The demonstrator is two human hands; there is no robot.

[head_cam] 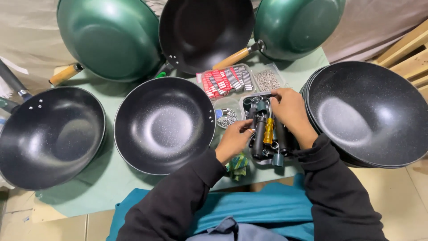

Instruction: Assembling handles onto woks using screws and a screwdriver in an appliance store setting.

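Our left hand (pixel 232 141) pinches black handle (pixel 259 134) in tool tray (pixel 244 101); right hand (pixel 290 110) grips tray's far rim. Black wok (pixel 164 125) left, stacked woks (pixel 370 111) right.

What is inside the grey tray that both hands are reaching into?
The grey tray holds black pan handles and a yellow-handled tool. The left hand and right hand cover other contents.

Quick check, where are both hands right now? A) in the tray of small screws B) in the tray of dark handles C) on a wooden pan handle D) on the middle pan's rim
B: the left hand and right hand both reach into the tray of dark handles, right of the middle pan.
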